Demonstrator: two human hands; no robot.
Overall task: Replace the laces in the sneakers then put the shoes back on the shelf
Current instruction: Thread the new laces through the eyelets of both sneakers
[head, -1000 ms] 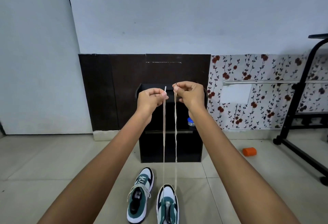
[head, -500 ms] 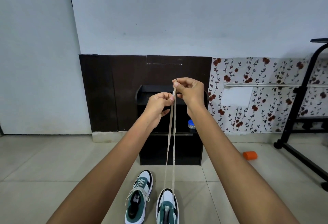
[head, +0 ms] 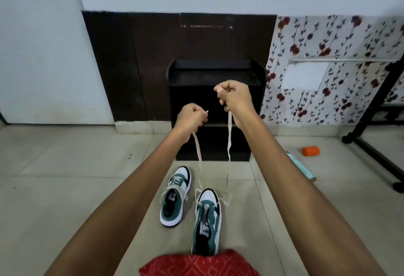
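The tiled floor [head: 65,188] carries everything, with the black shelf [head: 213,63] against the far wall. Just in front of it stand two green-and-white sneakers. The left sneaker [head: 175,197], a little farther off, is already laced. The right sneaker [head: 207,216], nearer, is the one in work. Both arms reach out over it. The left hand [head: 189,117] is the lower and the right hand [head: 236,96] the higher, and the fingers [head: 222,100] of each are curled and pinch one end of the lace [head: 229,135]. Its two flat, pale halves run down from the hands to the toe end of the right sneaker, where they sag in slack loops on either side. It looks light, soft and limp, likely to twist and to slide through the eyelets if one half is pulled harder than the other. It is best held close to the stiff tip [head: 206,111], which shows just beyond the left fingers, since only that part seems rigid enough to push through a hole. The sneakers look light and firm, and could probably be lifted by the heel collar.
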